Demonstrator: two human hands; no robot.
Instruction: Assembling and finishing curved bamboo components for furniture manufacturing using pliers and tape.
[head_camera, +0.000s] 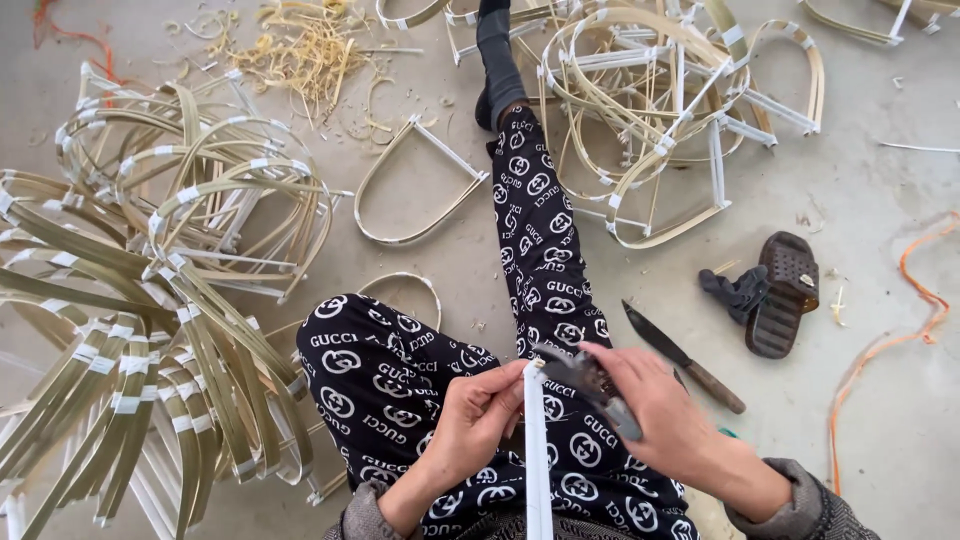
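Observation:
My left hand (478, 418) pinches the top end of a pale flat bamboo strip (537, 470) that rises from my lap. My right hand (652, 400) grips a grey metal hand tool (590, 385), its head pressed against the strip's top end where my left fingers hold it. Both hands sit over my legs in black trousers with a white printed pattern (540, 250); one leg stretches straight ahead on the concrete floor.
A knife with a wooden handle (682, 356) lies on the floor right of my thigh. A brown sandal (783, 293) is beyond it. Piles of bent, taped bamboo loops lie left (170, 300) and ahead right (660, 110). One loop (415, 185) lies alone; orange cord (890, 340) at right.

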